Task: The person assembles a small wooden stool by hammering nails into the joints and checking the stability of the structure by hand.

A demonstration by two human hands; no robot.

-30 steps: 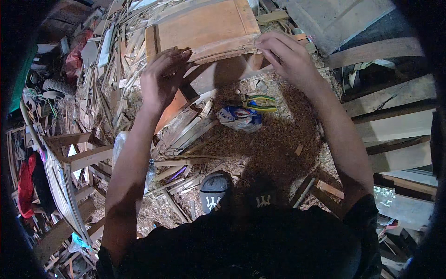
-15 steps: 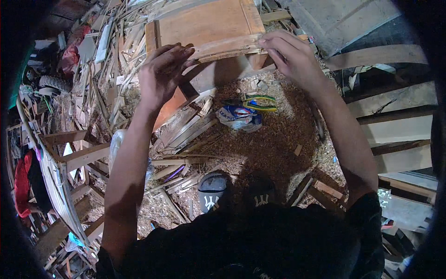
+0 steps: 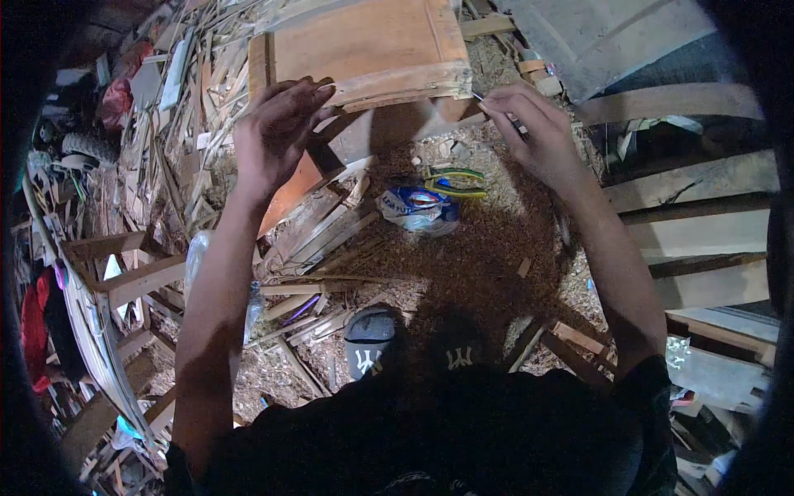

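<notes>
A wide orange-brown wooden panel (image 3: 364,45) with a framed edge lies in front of me, its near edge rough and splintered. My left hand (image 3: 281,132) is at the panel's near left corner, thumb and fingers bent together; whatever they pinch is too small to make out. Just off the near right corner, my right hand (image 3: 533,128) pinches a short, thin, shiny sliver between thumb and forefinger. Its exact kind does not show. Under the panel, an orange wooden board (image 3: 289,194) slants down beside my left wrist.
On the sawdust-covered ground lie a blue and white plastic bag (image 3: 418,211) and yellow-green handled pliers (image 3: 455,183). Wood scraps (image 3: 322,236) pile up at the left, near a wooden frame (image 3: 141,277). Long boards (image 3: 695,227) stack at the right. My shoes (image 3: 370,335) stand below.
My right hand has drawn away from the panel's edge, to the right and nearer me, with the thin sliver showing in its fingertips. My left hand stays at the left corner. The view has shifted slightly.
</notes>
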